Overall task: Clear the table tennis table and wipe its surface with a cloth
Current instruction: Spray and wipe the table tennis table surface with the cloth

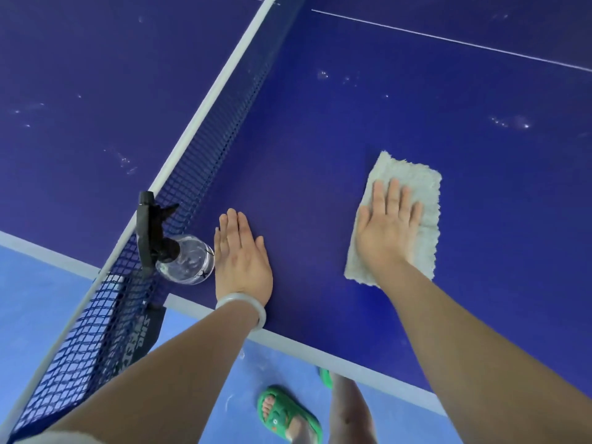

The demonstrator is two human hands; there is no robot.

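Note:
The dark blue table tennis table (320, 149) fills most of the view. A pale grey fluffy cloth (413, 184) lies flat on it near the front edge. My right hand (387, 225) presses on the cloth with straight fingers. My left hand (240, 254) rests flat on the bare table to the left, a pale bangle on its wrist. A clear spray bottle (189, 261) with a black trigger head stands just left of that hand, by the net.
The blue net (221, 133) with its white top band runs diagonally from the lower left to the top middle. Small wet spots dot the table on both halves. Below the table edge are the blue floor (38, 293) and my green slippers (285, 411).

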